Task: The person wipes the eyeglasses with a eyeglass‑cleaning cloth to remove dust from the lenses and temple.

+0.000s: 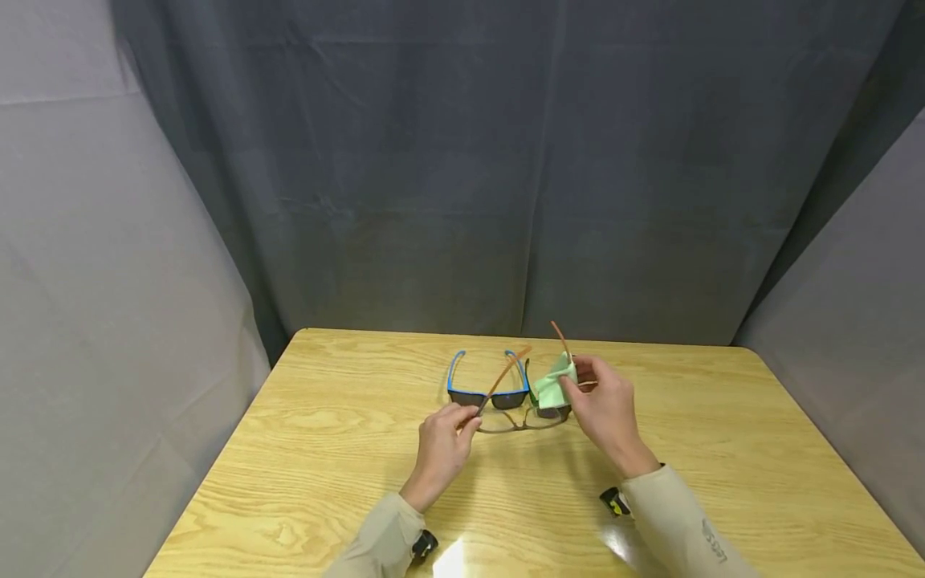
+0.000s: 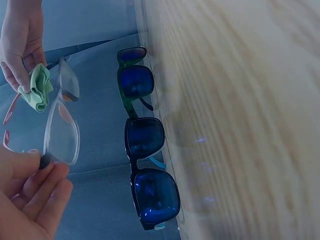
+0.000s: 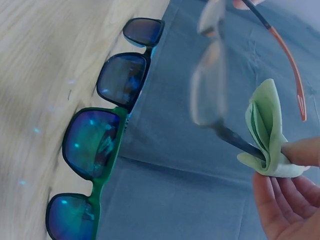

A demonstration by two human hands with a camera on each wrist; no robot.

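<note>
A pair of clear-lensed eyeglasses (image 1: 497, 421) with orange-tipped temples is held up over the table. My left hand (image 1: 441, 445) pinches the frame by the hinge at its left end. Thumb and fingers of my right hand (image 1: 607, 408) hold a folded light green cloth (image 1: 553, 387). In the right wrist view the cloth (image 3: 270, 132) is wrapped around the glasses' dark right temple (image 3: 240, 142). The other temple (image 3: 287, 55) sticks out unfolded, its tip orange.
Behind the held glasses, blue-framed sunglasses (image 1: 510, 400) stand on the wooden table (image 1: 325, 449) with temples unfolded. Green-framed sunglasses (image 2: 137, 81) stand right beside them, partly hidden by the cloth in the head view. A dark curtain (image 1: 433, 201) hangs behind the table.
</note>
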